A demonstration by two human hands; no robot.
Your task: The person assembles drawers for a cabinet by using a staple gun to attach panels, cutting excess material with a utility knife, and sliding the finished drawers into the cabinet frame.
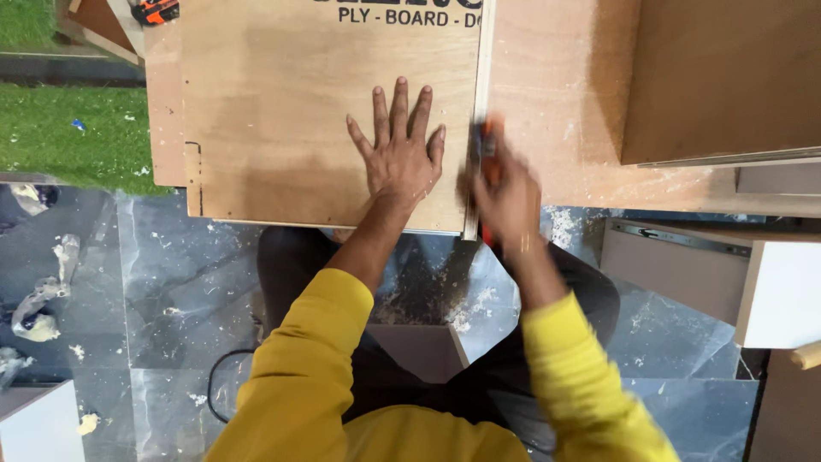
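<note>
You are working on the plywood panel (282,120), which is lying flat on the workbench (556,103) with its near edge hanging just over the bench's front, above your lap. A thin pale strip (481,111) is running along the panel's right edge, and that edge is where your hands are meeting. Your left hand (400,154) is pressing down on the panel with the palm flat and all five fingers fully spread; it is gripping nothing, and it looks placed there to keep the sheet from shifting. Your right hand (506,198) is blurred, but it is closed around an orange-handled tool (489,150), with the tool lying right beside the strip at the panel's edge; what kind of tool it is cannot be told through the blur. Sawdust (560,227) is lying scattered over the bench and the grey marble floor (171,299) below. A larger brown board (727,77) is resting on the bench to the right, well apart from your hands, a white cabinet piece (782,295) is standing lower right, and green turf (60,128) is showing at the far left.
</note>
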